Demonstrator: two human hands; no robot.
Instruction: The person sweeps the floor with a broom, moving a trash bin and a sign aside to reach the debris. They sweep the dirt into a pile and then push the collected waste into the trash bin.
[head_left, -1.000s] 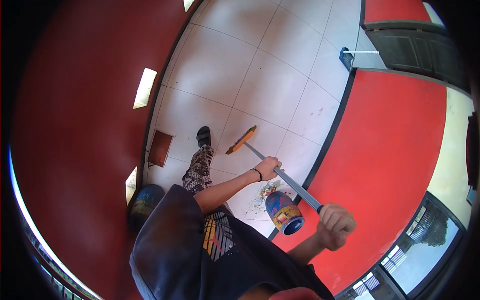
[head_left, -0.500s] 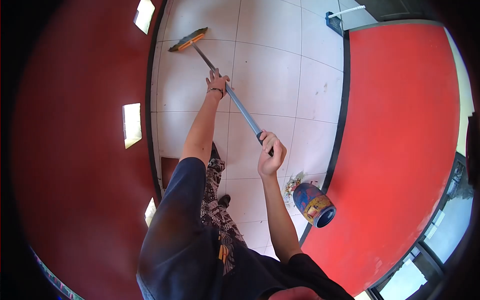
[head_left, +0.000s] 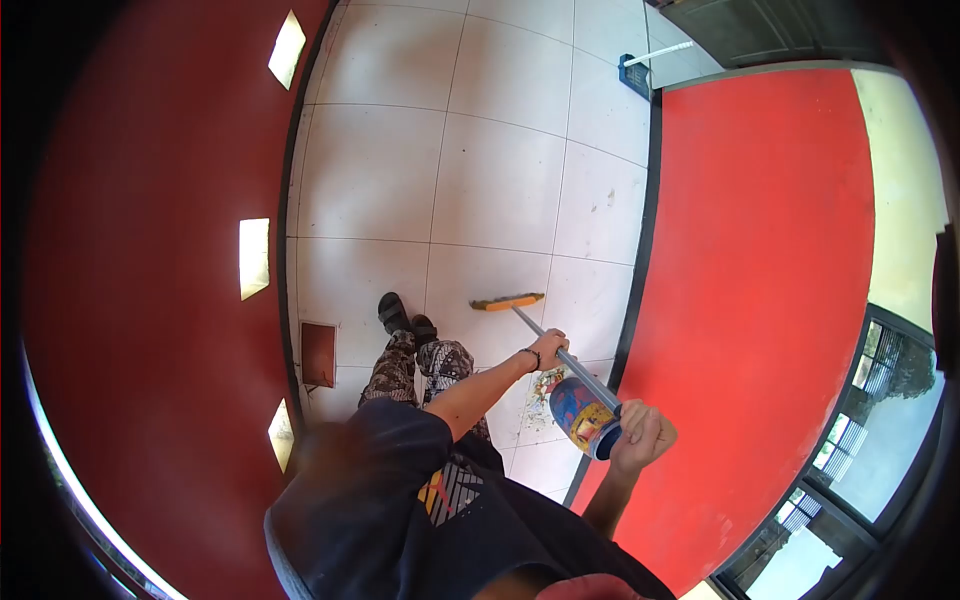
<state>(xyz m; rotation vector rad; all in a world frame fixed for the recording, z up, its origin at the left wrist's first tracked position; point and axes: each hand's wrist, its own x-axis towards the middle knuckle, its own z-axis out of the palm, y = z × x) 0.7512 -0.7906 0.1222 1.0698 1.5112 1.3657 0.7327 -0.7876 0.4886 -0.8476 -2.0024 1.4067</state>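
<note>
A broom with an orange head (head_left: 512,302) and dark bristles reaches across the white tiled floor, its bristles at floor level. My left hand (head_left: 548,350), with a dark bracelet at the wrist, is closed around the grey handle (head_left: 590,383) partway down. My right hand (head_left: 645,437) is wrapped around the handle's upper end. Below the handle is a jar-like container (head_left: 578,408) painted blue, red and yellow, partly hidden by the handle and my right hand. A scattered heap of small debris (head_left: 540,398) lies on the floor beside it.
Red walls (head_left: 745,250) with black skirting border the floor on both sides. A blue dustpan (head_left: 633,76) with a white handle stands at the far right corner, near a dark door (head_left: 790,30). A reddish-brown panel (head_left: 319,354) is by the left wall. My shoes (head_left: 394,313) are on the tiles.
The broom head has come from the far left toward me and right, near the debris. Both hands have moved right and closer with the handle; my left hand's spread fingers are now closed around it.
</note>
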